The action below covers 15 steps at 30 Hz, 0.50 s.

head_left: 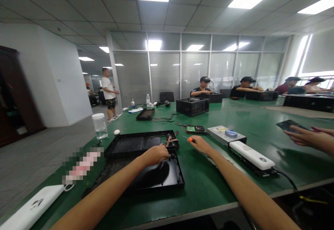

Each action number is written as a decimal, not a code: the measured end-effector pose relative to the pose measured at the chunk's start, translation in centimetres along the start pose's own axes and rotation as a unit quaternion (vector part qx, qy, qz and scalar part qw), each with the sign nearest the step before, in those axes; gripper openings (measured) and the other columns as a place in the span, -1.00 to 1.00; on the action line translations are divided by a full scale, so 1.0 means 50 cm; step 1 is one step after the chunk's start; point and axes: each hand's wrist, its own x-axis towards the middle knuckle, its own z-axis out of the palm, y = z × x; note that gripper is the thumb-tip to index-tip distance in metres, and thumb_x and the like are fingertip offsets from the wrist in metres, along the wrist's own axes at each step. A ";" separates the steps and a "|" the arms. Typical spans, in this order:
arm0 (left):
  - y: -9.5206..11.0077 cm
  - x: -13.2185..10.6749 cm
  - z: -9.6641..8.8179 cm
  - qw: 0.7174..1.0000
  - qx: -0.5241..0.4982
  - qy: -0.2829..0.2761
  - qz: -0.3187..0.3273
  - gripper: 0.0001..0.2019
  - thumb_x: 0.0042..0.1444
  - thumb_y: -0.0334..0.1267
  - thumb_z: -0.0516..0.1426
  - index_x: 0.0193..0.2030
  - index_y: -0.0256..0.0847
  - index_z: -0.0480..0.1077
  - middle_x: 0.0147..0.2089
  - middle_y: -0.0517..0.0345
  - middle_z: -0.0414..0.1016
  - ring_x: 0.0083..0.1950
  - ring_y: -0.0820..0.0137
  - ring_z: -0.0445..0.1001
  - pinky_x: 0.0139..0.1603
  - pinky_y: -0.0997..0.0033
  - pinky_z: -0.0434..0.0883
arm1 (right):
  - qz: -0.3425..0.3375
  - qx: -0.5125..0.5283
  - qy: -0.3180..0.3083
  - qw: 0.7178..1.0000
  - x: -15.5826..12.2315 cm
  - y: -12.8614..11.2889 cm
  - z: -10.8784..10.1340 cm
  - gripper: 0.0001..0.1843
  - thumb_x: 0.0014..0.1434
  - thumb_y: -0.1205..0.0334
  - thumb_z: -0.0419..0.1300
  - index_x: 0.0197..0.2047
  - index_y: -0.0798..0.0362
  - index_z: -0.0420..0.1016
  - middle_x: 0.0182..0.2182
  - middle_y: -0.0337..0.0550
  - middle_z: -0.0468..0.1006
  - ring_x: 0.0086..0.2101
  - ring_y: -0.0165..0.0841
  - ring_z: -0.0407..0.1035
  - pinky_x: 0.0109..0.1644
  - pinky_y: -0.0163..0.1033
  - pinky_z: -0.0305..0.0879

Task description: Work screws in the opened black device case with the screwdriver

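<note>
My left hand (156,153) is closed and rests on the far rim of a flat black plastic case (146,179) lying on the green table (208,188); what its fingers grip is hidden. A second open black case shell (135,143) lies just beyond it, with wires at its right end. My right hand (200,144) is closed around a small screwdriver with an orange handle (191,139), held just above the table to the right of the cases.
A green circuit board (196,129), a grey drive with a blue tape roll (225,134), a white device (252,155), a water bottle (100,125) and a white power bank (31,207) lie around. Another person's hand with a phone (308,136) is at right. Several people sit beyond.
</note>
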 end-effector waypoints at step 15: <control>0.020 0.020 0.004 0.992 0.047 -0.104 0.059 -0.85 0.02 -0.51 0.04 -0.36 -0.28 0.40 -0.36 0.10 0.43 -0.27 0.42 0.36 -0.20 0.53 0.30 | 0.015 -0.002 0.015 1.000 -0.004 -0.003 -0.002 -0.68 0.13 0.08 -0.04 -0.43 0.13 0.39 -0.51 -0.14 0.42 -0.46 -0.36 0.26 -0.37 -0.30 0.12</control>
